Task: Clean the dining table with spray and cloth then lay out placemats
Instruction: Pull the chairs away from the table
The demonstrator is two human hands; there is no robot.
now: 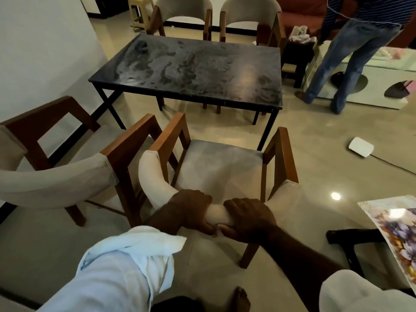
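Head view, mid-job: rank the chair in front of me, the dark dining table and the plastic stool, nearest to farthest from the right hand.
1. chair: its padded backrest is in the grip of the right hand, just in front of the person.
2. dining table: straight ahead, beyond the chair's seat.
3. plastic stool: far left, past the table's far end.

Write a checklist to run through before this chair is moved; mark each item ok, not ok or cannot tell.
1. Left hand and right hand both grip the back of the chair: ok.
2. Chair stands apart from the table: ok.
3. Table top dry: not ok, wet streaks show.
4. Chair free of the left chair: cannot tell, their arms overlap in view.
5. Box and cable on the floor lie off to the right: ok.
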